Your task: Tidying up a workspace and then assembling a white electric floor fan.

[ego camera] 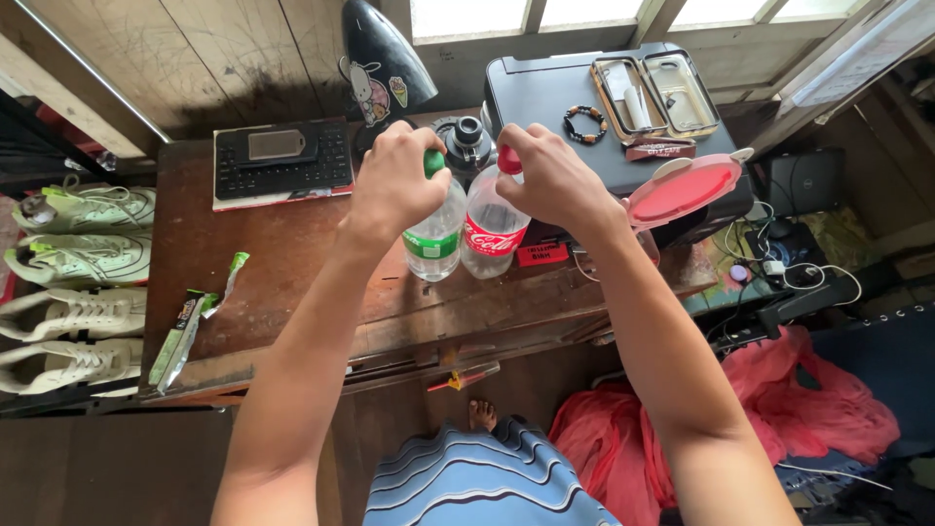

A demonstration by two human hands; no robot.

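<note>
Two clear plastic bottles stand side by side on a worn wooden table (292,263). The left bottle (435,239) has a green label and a green cap; my left hand (394,180) is closed over that cap. The right bottle (492,234) has a red label and a red cap; my right hand (555,175) grips that cap from the right. Both bottles are upright and touch each other.
A black printer (555,93) behind the bottles carries a bead bracelet (584,124) and an open tin case (657,93). A red lid (682,190) lies at its right. A black keypad device (282,158), torn wrappers (190,326), white sneakers (78,263) and pink cloth (779,409) surround the table.
</note>
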